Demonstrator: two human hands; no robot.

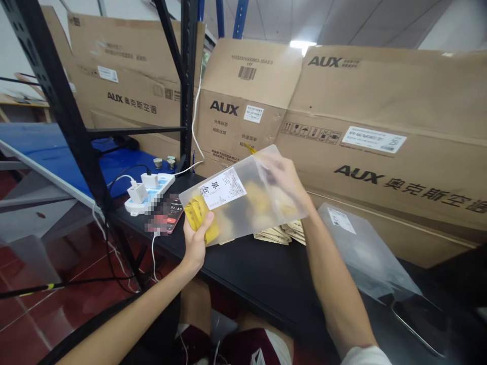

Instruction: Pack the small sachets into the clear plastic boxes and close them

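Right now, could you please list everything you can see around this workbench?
frosted bag: one, translucent with a white label, yellow items inside, held above the table
second bag: one, translucent, lying on the table at right
tan stack: one, tan, on the table beneath the held bag
table: one, black, in front of the person
power strip: one, white, two chargers plugged in, table's left end
phone: one, dark, beside the power strip
cardboard boxes: several, brown, behind the table
shelf frame: one, black, left
left hand: grips the frosted bag's lower left corner
right hand: blurred through the bag's upper end; inside or behind, unclear
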